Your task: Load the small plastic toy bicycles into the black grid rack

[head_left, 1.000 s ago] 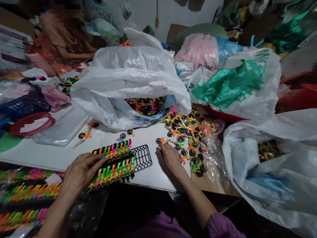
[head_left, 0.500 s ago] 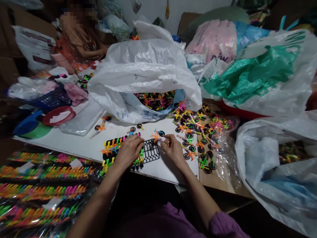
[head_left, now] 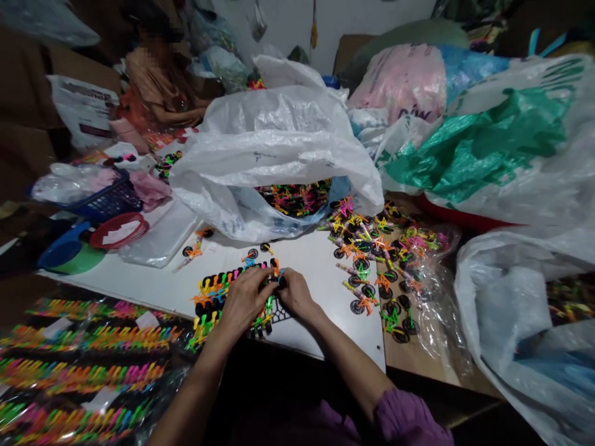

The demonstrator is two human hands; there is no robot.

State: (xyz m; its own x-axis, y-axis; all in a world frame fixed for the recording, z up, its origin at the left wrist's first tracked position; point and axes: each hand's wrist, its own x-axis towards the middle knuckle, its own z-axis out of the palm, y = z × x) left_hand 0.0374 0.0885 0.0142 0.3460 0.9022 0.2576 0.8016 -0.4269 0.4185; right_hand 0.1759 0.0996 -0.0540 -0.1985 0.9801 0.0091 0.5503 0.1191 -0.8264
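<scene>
A small toy bicycle point(head_left: 276, 267) in orange and blue with black wheels is between my hands. My right hand point(head_left: 297, 294) is closed on it, its fingers hiding most of the toy. From the other side, my left hand point(head_left: 248, 298) pinches it with thumb and fingertips. Below them is a black plastic rack point(head_left: 281, 311), its right end bare. Rows of colourful toy bicycles point(head_left: 211, 300) stand on the rack's left part, partly covered by my left hand.
Loose toy bicycles point(head_left: 367, 263) with patterned tubes lie heaped at right. Behind, an open white sack point(head_left: 279, 148) holds more. Filled racks point(head_left: 93, 371) lie lower left. A red basket point(head_left: 118, 230) and blue basket point(head_left: 105, 198) stand left. Another person point(head_left: 160, 87) sits far left.
My right hand has moved left with the toy bicycle, bringing it over the rack to my left hand. My left fingers now meet it. The view has shifted slightly.
</scene>
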